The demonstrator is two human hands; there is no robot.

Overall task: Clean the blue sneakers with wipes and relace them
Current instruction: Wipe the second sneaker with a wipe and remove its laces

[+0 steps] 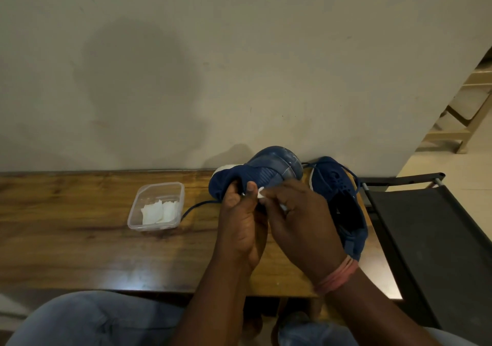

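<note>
One blue sneaker (269,170) is lifted over the wooden table (80,239), tipped up near the wall. My left hand (239,220) grips its collar from below, thumb on the fabric. My right hand (295,218) pinches a small white wipe (261,193) against the sneaker's side. The second blue sneaker (338,202) lies on the table at the right, its opening facing me. A dark lace (197,207) trails from the held sneaker across the table to the left.
A clear plastic tub (138,202) with folded white wipes (158,211) stands left of the sneakers. A black chair (426,226) adjoins the table's right end. The wall rises directly behind the table. My knees are under the front edge.
</note>
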